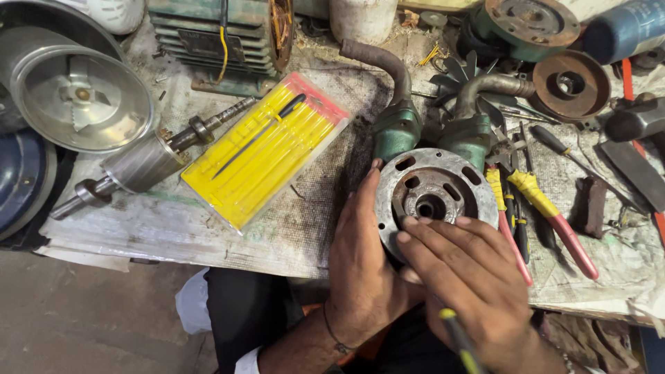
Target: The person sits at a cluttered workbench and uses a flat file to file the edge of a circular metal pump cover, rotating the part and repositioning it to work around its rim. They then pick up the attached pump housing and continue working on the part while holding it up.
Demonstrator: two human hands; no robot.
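Both hands steady the round metal pump housing [433,197] at the table's [173,221] near edge: left hand [360,266] clasps its left rim, right hand [471,277] grips a yellow-handled tool [457,339], fingers [429,232] pressing the face; careful probing of the centre bore seems due.

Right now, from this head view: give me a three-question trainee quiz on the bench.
1. True or false: the left hand grips the round metal plate at its left edge.
2. What does the right hand hold? A) yellow-handled tool B) hammer C) cup
3. What colour is the flat tool case?

Key: 1 true; 2 A; 3 yellow, with a red end strip.
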